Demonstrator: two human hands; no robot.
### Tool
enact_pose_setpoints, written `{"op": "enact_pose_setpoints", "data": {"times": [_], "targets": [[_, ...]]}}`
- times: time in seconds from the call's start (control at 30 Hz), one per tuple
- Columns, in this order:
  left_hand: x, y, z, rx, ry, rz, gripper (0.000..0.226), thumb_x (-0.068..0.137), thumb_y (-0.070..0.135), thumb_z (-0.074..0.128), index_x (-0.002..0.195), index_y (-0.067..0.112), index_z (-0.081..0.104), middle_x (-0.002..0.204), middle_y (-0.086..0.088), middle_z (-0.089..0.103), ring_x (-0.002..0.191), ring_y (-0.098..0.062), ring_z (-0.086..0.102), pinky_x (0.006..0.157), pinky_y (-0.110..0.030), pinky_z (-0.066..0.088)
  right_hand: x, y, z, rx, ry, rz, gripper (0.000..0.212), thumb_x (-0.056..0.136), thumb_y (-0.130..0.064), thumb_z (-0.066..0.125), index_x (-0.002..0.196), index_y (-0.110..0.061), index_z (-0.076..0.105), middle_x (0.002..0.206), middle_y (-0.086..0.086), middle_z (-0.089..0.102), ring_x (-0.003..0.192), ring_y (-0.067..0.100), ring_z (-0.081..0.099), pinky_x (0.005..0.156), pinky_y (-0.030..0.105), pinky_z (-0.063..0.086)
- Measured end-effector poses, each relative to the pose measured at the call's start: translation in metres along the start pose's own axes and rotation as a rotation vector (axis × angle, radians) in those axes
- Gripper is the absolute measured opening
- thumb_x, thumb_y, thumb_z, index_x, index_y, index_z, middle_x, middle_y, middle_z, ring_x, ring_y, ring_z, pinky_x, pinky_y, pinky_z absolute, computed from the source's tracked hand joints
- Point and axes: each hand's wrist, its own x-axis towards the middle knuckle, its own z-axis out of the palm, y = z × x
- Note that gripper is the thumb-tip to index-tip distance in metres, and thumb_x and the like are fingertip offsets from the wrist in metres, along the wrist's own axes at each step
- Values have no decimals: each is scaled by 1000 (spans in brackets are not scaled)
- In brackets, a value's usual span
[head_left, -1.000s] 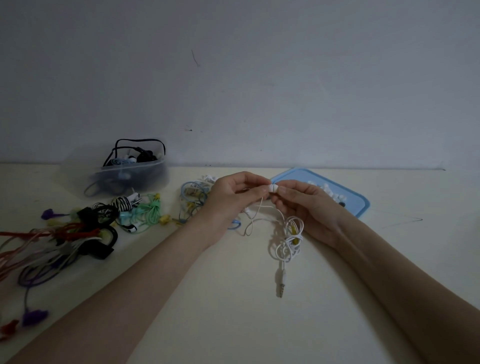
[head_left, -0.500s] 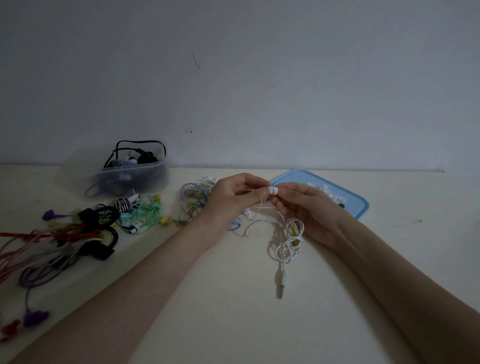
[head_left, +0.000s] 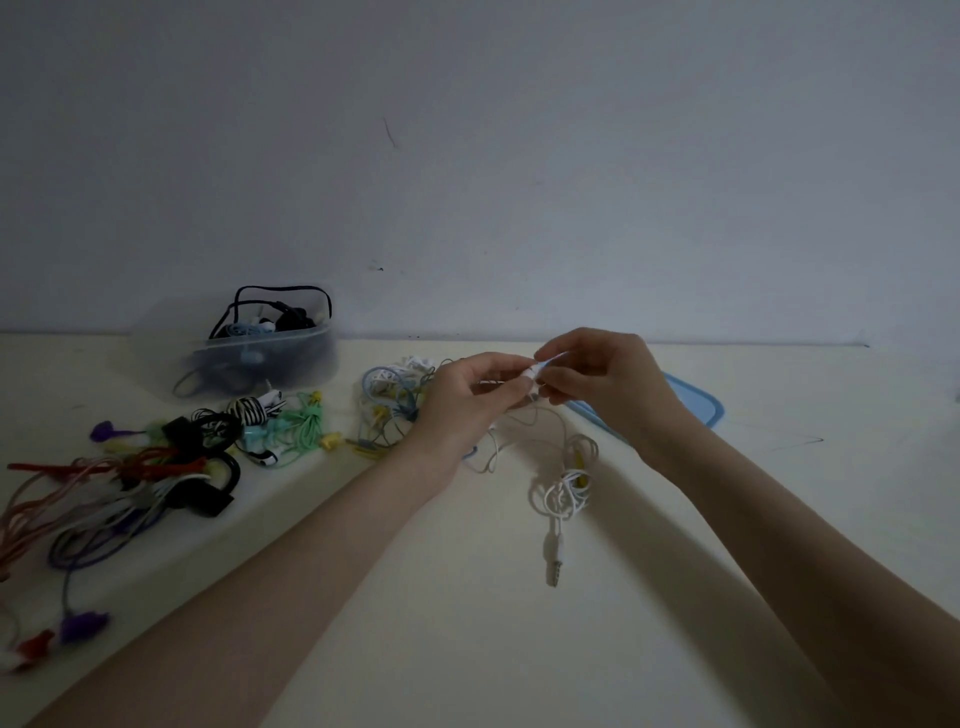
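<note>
A white earphone bud (head_left: 531, 372) sits between my two hands above the cream table (head_left: 467, 623). My left hand (head_left: 470, 397) pinches the bud from the left. My right hand (head_left: 597, 384) pinches a small pale tip (head_left: 551, 358) against the bud's right end. From the bud a white cable (head_left: 563, 483) hangs down in a loose tangled coil with a yellow tie. Its jack plug (head_left: 555, 566) lies on the table, pointing toward me.
A blue lid (head_left: 701, 410) lies behind my right hand. A clear tub (head_left: 244, 358) of dark cables stands at the back left. Several coloured earphone bundles (head_left: 291, 426) and loose cords (head_left: 78, 499) cover the left side. A blue-and-yellow tangle (head_left: 387, 405) lies behind my left hand.
Both hands have risen a little with the bud. My right hand has lifted and turned, its fingertips now higher at the bud's end.
</note>
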Motion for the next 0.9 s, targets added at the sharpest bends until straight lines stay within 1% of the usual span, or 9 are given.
{"op": "enact_pose_setpoints", "data": {"times": [0.2, 0.3, 0.37, 0.43, 0.57, 0.63, 0.7, 0.8, 0.9], "targets": [[1, -2, -1, 41, 16, -12, 23, 85, 9, 64, 108, 15, 63, 84, 1, 61, 79, -13, 63, 72, -21, 46, 1, 1, -3, -60, -42, -26, 14, 85, 0, 62, 80, -12, 68, 72, 8, 68, 61, 13, 65, 67, 23, 56], [2, -4, 0, 122, -1, 34, 24, 85, 6, 63, 108, 15, 63, 81, 3, 58, 79, -13, 60, 72, -15, 47, 3, 1, -5, -152, -65, -25, 14, 87, -4, 61, 79, -12, 69, 69, 3, 67, 58, 6, 63, 62, 21, 54], [3, -8, 2, 266, 2, 119, 23, 86, 6, 62, 107, 16, 65, 84, 5, 57, 80, -9, 59, 73, -9, 47, 7, 1, -10, -274, -27, -57, 11, 86, -5, 62, 80, -10, 70, 66, -1, 65, 52, 0, 59, 58, 13, 51], [4, -12, 6, 403, 24, 214, 21, 87, 9, 61, 106, 15, 68, 90, 5, 56, 82, -3, 57, 75, -5, 45, 10, -2, -21, -396, 50, -105, 9, 85, -6, 63, 83, -10, 71, 67, 1, 66, 54, 2, 60, 54, 7, 47], [7, -16, 19, 443, 28, 279, 16, 86, 12, 64, 100, 12, 70, 86, 9, 54, 78, -1, 55, 76, -8, 45, 16, -8, -53, -607, 167, -151, 10, 84, -7, 63, 86, -6, 73, 70, -1, 62, 49, -9, 55, 56, 0, 38], [7, -15, 24, 473, 6, 321, 14, 86, 12, 64, 98, 11, 70, 85, 7, 54, 78, -2, 56, 77, -8, 45, 18, -4, -63, -718, 151, -108, 12, 83, -7, 63, 86, -6, 74, 73, 0, 63, 54, -2, 53, 55, -1, 35], [7, -15, 26, 508, -66, 344, 16, 87, 12, 63, 100, 12, 70, 90, 2, 55, 83, -7, 58, 82, -10, 44, 18, 1, -69, -799, 122, -51, 12, 81, -5, 64, 85, -5, 75, 77, 5, 68, 67, 10, 54, 54, 2, 35], [3, -16, 27, 591, -230, 312, 24, 88, 11, 60, 110, 15, 67, 102, 1, 53, 97, -10, 55, 89, -15, 41, 19, 13, -71, -884, 71, 60, 14, 77, -1, 62, 81, -6, 75, 82, 12, 71, 76, 22, 63, 66, 25, 48], [4, -18, 25, 572, -247, 303, 29, 88, 6, 58, 112, 19, 66, 102, 9, 50, 101, -7, 53, 89, -16, 42, 20, 21, -70, -931, 84, 108, 18, 77, -2, 58, 81, -8, 74, 81, 13, 71, 77, 28, 65, 66, 31, 50]]}}
